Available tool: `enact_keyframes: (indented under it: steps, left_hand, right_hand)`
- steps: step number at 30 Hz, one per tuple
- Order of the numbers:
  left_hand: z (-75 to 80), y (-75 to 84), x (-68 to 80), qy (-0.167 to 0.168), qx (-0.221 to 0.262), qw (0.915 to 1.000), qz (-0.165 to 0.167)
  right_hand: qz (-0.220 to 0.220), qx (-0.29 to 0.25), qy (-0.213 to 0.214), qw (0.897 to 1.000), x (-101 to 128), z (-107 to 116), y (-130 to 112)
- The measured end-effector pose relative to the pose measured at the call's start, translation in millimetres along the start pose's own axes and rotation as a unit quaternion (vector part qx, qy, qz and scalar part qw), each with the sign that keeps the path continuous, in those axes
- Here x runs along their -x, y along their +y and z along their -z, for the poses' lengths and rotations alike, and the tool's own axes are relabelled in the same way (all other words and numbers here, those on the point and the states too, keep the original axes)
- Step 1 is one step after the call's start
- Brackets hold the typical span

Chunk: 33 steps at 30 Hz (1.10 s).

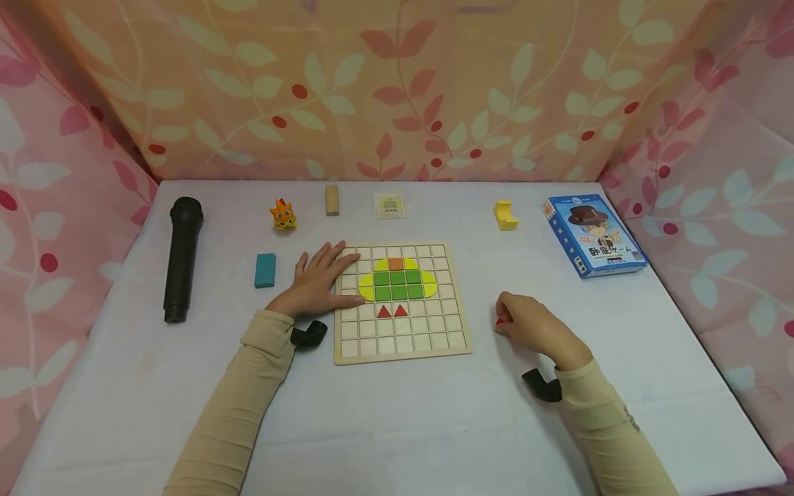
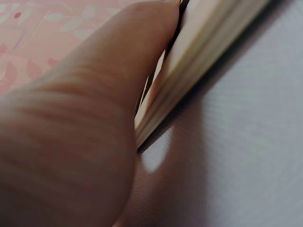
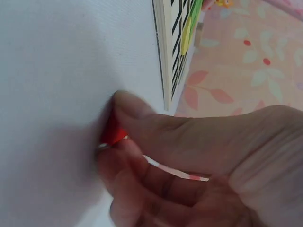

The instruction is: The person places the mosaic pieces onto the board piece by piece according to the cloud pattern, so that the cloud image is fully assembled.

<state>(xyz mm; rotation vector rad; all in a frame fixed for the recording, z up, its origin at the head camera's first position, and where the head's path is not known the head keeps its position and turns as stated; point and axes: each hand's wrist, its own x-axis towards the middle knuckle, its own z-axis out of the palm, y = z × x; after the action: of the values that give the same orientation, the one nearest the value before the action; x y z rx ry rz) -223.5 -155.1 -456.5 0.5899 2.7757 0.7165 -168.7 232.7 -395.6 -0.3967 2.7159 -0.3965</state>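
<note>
A square wooden grid board (image 1: 403, 348) lies on the white table, with several green squares (image 1: 398, 278), an orange square (image 1: 395, 264), yellow rounded pieces (image 1: 367, 287) and two red triangles (image 1: 384, 312) in its cells. My left hand (image 1: 315, 284) rests across the board's left edge, fingers spread and thumb reaching toward a yellow piece. In the left wrist view the thumb lies along the board's side. To the right of the board, my right hand (image 1: 532, 325) pinches a small red piece (image 3: 113, 130) between thumb and fingers, close above the tabletop; its full shape is hidden.
A black microphone (image 1: 182, 262) lies far left. Nearer stand a teal block (image 1: 265, 270), an orange toy figure (image 1: 284, 215) and a wooden block (image 1: 331, 200). A pattern card (image 1: 390, 206), a yellow chair-shaped piece (image 1: 505, 215) and a blue game box (image 1: 595, 235) lie behind.
</note>
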Motion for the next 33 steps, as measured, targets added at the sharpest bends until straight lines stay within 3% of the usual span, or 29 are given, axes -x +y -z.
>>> enact_keyframes:
  steps: [7, 16, 21, 27, 33]
  left_hand:
    - [0.6, 0.6, 0.3, 0.0, 0.002, 1.0, -0.002]
    - [0.8, 0.6, 0.3, 0.001, 0.003, 1.0, -0.004]
    - [1.4, 0.1, -0.3, 0.005, 0.004, 1.0, -0.004]
    - [0.3, -0.5, -1.3, 0.006, 0.004, 0.9999, -0.008]
    - [0.0, -0.9, -0.8, 0.005, 0.008, 0.9999, -0.006]
  right_hand:
    - [0.004, -0.015, 0.007, 1.0, -5.8, 0.3, 1.7]
    - [-0.029, -0.028, 0.025, 0.999, -8.8, -1.9, -0.5]
    - [-0.02, -0.03, 0.063, 0.997, -10.0, -2.0, -2.0]
    - [0.024, -0.065, 0.12, 0.99, -18.1, 2.7, -21.4]
    - [0.116, -0.083, 0.094, 0.985, -35.6, -0.4, -56.3]
